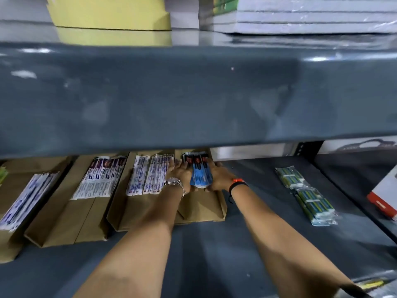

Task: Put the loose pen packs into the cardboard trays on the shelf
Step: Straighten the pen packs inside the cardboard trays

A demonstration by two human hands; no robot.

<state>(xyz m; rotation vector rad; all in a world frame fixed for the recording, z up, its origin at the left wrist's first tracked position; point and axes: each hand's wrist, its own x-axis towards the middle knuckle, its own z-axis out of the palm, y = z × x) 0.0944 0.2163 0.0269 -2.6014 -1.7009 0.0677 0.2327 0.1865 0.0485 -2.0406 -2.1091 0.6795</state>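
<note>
A stack of blue and black pen packs (200, 171) lies in the rightmost cardboard tray (203, 206) on the lower shelf. My left hand (182, 176), with a watch on its wrist, presses on the stack's left side. My right hand (217, 176), with an orange and black wristband, grips its right side. Three more cardboard trays to the left hold white and purple pen packs (148, 175), (100, 179), (28, 196). Loose green and yellow packs (305, 194) lie on the bare shelf to the right.
The grey front edge of the upper shelf (193, 97) hangs low and hides the trays' far ends. Above it stand a yellow stack (109, 12) and wrapped white pads (300, 14). A red and white box (384, 196) sits at far right.
</note>
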